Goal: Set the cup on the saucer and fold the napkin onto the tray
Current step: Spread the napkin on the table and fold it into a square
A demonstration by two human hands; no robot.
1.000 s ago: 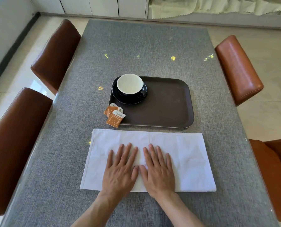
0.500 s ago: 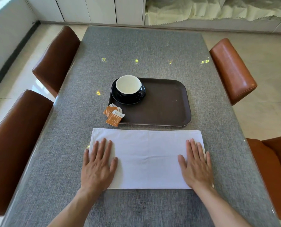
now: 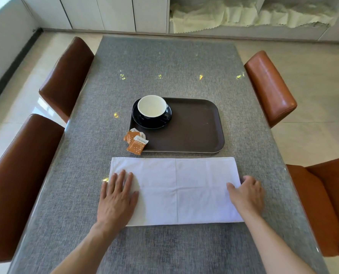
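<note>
L hand (image 3: pixel 116 200) flat on napkin (image 3: pixel 176 191); R hand (image 3: pixel 246 194) fingers (image 3: pixel 250 179) curled round its edge.

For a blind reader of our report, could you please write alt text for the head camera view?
Two hands rest on a white napkin on a grey table: the left hand lies flat, the right hand curls at its right edge. Behind it, a brown tray holds a cup on a dark saucer.

On the grey tabletop (image 3: pixel 164 56) a white napkin (image 3: pixel 180 190) lies near the front edge, left hand (image 3: pixel 117 198) flat on its left end, right hand (image 3: pixel 245 194) curled over its right edge, behind it a brown tray (image 3: pixel 196 131) carrying the cup (image 3: pixel 152 105) on its saucer (image 3: pixel 143 120).
</note>
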